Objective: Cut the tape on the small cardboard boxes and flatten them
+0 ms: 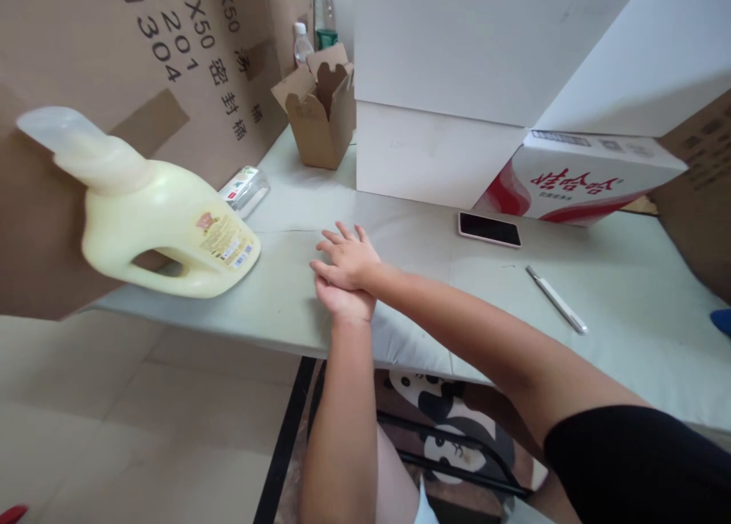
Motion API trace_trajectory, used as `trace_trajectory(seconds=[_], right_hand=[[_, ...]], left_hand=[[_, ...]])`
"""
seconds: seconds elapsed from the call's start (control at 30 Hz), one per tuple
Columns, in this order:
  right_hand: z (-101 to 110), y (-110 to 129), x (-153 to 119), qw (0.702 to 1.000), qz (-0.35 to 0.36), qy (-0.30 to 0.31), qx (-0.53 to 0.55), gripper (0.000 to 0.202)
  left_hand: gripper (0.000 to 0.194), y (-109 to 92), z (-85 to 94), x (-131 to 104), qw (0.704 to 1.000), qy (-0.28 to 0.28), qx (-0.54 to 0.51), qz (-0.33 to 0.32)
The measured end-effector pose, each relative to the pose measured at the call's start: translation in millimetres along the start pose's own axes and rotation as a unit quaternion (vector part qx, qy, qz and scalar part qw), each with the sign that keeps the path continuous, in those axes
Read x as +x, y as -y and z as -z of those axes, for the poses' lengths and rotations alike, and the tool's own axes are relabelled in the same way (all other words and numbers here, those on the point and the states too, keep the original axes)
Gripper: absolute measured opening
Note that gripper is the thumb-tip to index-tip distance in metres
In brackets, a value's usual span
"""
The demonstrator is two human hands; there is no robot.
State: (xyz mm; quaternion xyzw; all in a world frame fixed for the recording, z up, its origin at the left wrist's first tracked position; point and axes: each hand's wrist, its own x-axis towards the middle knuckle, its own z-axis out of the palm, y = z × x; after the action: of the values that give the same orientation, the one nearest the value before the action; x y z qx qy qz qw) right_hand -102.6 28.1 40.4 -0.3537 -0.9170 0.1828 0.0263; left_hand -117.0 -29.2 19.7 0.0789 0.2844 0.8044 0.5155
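Note:
My right hand (347, 262) lies across the top of my left hand, its fingers stretched out and spread, holding nothing. Underneath, my left hand (348, 303) shows its wrist and the heel of its palm; its fingers are mostly hidden by the right hand. Both are at the front part of the pale cloth-covered table (285, 303). To their left, a pale yellow detergent jug (165, 227) with a translucent cap leans over, tilted to the left. A clear packet with a printed label (247, 191) lies just behind the jug.
A small open cardboard box (320, 120) stands at the back, bottles (302, 44) behind it. White boxes (439, 151) and a red-and-white carton (582, 177) line the rear. A phone (489, 229) and a white utility knife (557, 301) lie at right. A large carton (142, 67) rises at left.

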Motion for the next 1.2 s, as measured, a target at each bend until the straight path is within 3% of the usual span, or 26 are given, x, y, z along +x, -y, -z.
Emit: trace_trajectory(seconds=[0.07,0.23,0.3,0.5,0.7,0.83,0.97,1.07,1.13,1.2], right_hand=[[5,-7,16,0.999,0.020,-0.008,-0.037,0.060],[39,-20,78,0.989,0.022,-0.062,-0.130,0.055],[59,-25,108,0.987,0.014,-0.101,-0.125,0.053],[110,-39,178,0.985,-0.062,-0.137,-0.084,0.056],[117,-61,207,0.987,-0.096,-0.125,-0.023,0.056],[112,-63,204,0.989,-0.064,-0.129,-0.033,0.056],[108,-49,175,0.989,-0.036,-0.133,-0.046,0.053],[101,-33,129,0.988,0.023,-0.149,-0.018,0.052],[94,-26,90,0.987,0.066,-0.143,0.028,0.050],[86,-28,48,0.983,0.067,-0.134,0.103,0.047]], left_hand=[[0.063,-2,-0.3,2,0.999,-0.022,-0.044,0.022],[0.046,-16,-4.9,2,0.979,-0.049,-0.174,0.090],[0.042,-23,-4.5,3,0.975,-0.051,-0.190,0.108],[0.029,-34,-4.1,2,0.954,-0.060,-0.254,0.150],[0.027,-41,-2.9,1,0.954,-0.039,-0.256,0.151],[0.022,-42,1.0,1,0.965,-0.035,-0.225,0.127],[0.021,-42,1.4,1,0.978,-0.049,-0.172,0.104],[0.018,-46,2.7,3,0.987,-0.121,-0.098,0.042],[0.017,-51,5.0,5,0.981,-0.187,-0.056,0.006],[0.016,-58,8.5,6,0.969,-0.241,-0.037,-0.042]])
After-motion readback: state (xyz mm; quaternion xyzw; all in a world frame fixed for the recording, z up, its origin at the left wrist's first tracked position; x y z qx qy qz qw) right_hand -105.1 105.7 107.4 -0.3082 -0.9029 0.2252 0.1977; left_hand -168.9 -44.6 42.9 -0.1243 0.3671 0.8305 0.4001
